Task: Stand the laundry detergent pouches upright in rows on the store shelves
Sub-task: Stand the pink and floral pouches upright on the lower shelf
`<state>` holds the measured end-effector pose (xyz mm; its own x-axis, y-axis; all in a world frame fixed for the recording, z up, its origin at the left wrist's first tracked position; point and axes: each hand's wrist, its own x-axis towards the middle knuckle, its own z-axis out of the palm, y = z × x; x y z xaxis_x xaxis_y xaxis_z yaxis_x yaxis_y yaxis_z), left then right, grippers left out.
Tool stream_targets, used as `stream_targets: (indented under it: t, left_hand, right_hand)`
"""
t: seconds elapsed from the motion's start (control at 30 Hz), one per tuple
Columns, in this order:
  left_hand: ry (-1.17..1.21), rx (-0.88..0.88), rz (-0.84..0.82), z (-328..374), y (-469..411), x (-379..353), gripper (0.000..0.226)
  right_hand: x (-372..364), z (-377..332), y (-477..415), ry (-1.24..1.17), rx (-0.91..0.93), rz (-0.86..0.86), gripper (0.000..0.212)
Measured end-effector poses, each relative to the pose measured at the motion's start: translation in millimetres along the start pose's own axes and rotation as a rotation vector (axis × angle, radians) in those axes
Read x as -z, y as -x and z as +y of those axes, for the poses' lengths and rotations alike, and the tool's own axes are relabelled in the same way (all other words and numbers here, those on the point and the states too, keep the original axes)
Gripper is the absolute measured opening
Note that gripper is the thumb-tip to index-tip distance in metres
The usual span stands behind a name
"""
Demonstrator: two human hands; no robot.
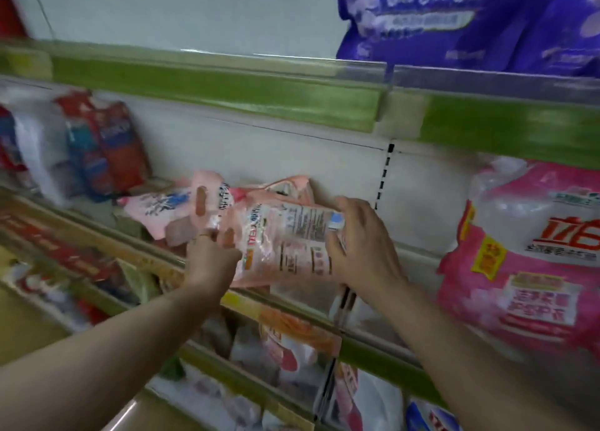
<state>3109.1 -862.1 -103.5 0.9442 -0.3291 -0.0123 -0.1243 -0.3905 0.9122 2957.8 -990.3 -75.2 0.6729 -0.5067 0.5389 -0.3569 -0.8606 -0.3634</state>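
A pink detergent pouch (pixel 285 242) lies on its side over the front edge of the middle shelf (pixel 418 252), its printed back facing me. My left hand (pixel 211 255) grips its left end and my right hand (pixel 360 239) grips its right end, by the blue cap. Behind it, more pink pouches (pixel 172 210) lie flat and jumbled on the same shelf. The picture is motion-blurred.
A big pink and white detergent bag (pixel 526 252) stands at the right of the middle shelf. Red and blue pouches (pixel 107 148) stand at its left. Purple bags (pixel 470 18) sit on the upper shelf. Lower shelves (pixel 292 349) hold more packs.
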Motion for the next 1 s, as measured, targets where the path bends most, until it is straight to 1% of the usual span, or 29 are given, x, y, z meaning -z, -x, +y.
stream_targets:
  t: [0.07,0.1,0.17,0.23,0.27,0.33,0.47,0.57,0.67,0.73,0.77,0.83,0.87,0.93,0.97,1.0]
  left_hand:
    - [-0.057,0.027,-0.018,-10,-14,10,0.023]
    - [-0.058,0.050,-0.046,-15,-20,13,0.024]
    - [-0.009,0.110,-0.156,-24,-31,14,0.031]
    - [-0.001,0.146,-0.238,-32,-43,14,0.048]
    - [-0.013,0.150,-0.269,-34,-49,14,0.053]
    - [0.012,0.128,-0.351,-35,-62,17,0.046]
    - [0.062,0.160,-0.583,-33,-78,21,0.035]
    - [0.062,0.134,-0.629,-28,-79,19,0.028]
    - [0.166,0.146,-0.682,-17,-71,18,0.024]
    - [0.229,0.143,-0.677,-7,-64,19,0.022]
    - [0.270,0.131,-0.663,0,-60,20,0.021]
    - [0.341,0.103,-0.658,16,-51,22,0.021]
    - [0.385,0.097,-0.679,25,-46,22,0.022]
    - [0.506,0.104,-0.749,46,-32,20,0.022]
    - [0.561,0.090,-0.783,57,-23,16,0.020]
    - [0.596,0.062,-0.807,67,-17,9,0.018]
  right_hand:
    - [-20,-11,-3,0.027,0.020,-0.062,0.053]
    - [-31,-16,-3,0.056,0.015,-0.112,0.054]
    - [-53,-18,2,0.107,-0.044,-0.284,0.062]
    - [-74,-15,8,0.154,-0.097,-0.451,0.071]
    - [-82,-12,11,0.179,-0.126,-0.493,0.074]
    - [-96,-5,16,0.202,-0.193,-0.524,0.077]
    - [-100,-4,21,0.216,-0.315,-0.420,0.071]
    - [-99,-3,26,0.275,-0.414,-0.330,0.070]
    - [-99,-1,32,0.241,-0.485,-0.292,0.068]
    - [-95,2,33,0.217,-0.486,-0.254,0.068]
    - [-93,4,32,0.204,-0.476,-0.220,0.071]
    - [-88,10,34,0.197,-0.442,-0.180,0.084]
    - [-87,12,37,0.206,-0.432,-0.185,0.092]
    - [-86,12,41,0.205,-0.467,-0.170,0.104]
    - [-86,12,42,0.170,-0.485,-0.109,0.104]
    - [-85,14,40,0.127,-0.495,-0.015,0.099]
